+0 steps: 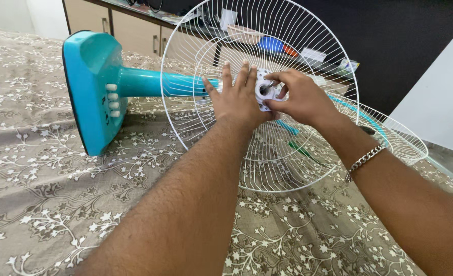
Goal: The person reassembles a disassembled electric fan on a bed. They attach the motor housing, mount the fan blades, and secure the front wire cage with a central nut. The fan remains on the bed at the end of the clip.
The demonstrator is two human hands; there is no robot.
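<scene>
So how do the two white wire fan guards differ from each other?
The rear fan guard stands upright on the fan lying on the bedspread; the other fan guard lies flat behind it. The left hand and right hand work at the rear fan guard's hub; the other fan guard is untouched. It carries a teal rim band. Both are round white wire.

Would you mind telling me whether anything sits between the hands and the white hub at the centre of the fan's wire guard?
Nothing visible does. The right hand already pinches the white hub, and the left hand lies flat against the wire guard right beside it. The fingers themselves hide part of the hub.
</scene>
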